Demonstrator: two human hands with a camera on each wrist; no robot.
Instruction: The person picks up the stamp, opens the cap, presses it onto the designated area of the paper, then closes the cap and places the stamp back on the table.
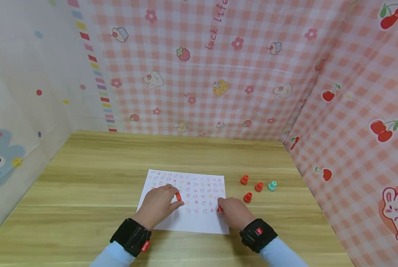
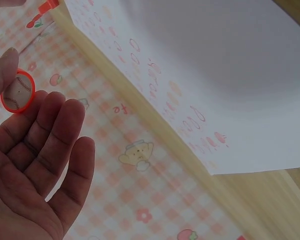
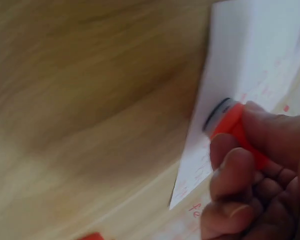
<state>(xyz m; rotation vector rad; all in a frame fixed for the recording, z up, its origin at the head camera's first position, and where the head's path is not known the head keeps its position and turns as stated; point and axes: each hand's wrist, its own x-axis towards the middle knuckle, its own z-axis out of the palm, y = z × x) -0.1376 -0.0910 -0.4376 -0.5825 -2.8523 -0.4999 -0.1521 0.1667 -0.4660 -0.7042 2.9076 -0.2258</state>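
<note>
Over the left part of a white sheet of paper (image 1: 199, 222), my left hand (image 1: 158, 203) pinches a small red stamp cap (image 2: 18, 91) between thumb and fingers. The cap's round face carries a baseball picture, and the other fingers are loosely bent. My right hand (image 1: 233, 212) grips a red stamp (image 3: 232, 125) at the paper's right edge. Its pale, dark-rimmed end faces the sheet; whether it touches the paper I cannot tell. Rows of small red, pink and yellowish printed marks (image 1: 196, 196) cover the upper part of the paper.
Right of the paper stand three red stamps, one nearest the sheet (image 1: 247, 197), one behind (image 1: 244, 180) and one farther right (image 1: 259, 187), plus a teal stamp (image 1: 272, 186). The wooden table (image 1: 85, 193) meets patterned cloth (image 1: 199, 100) at the back and sides.
</note>
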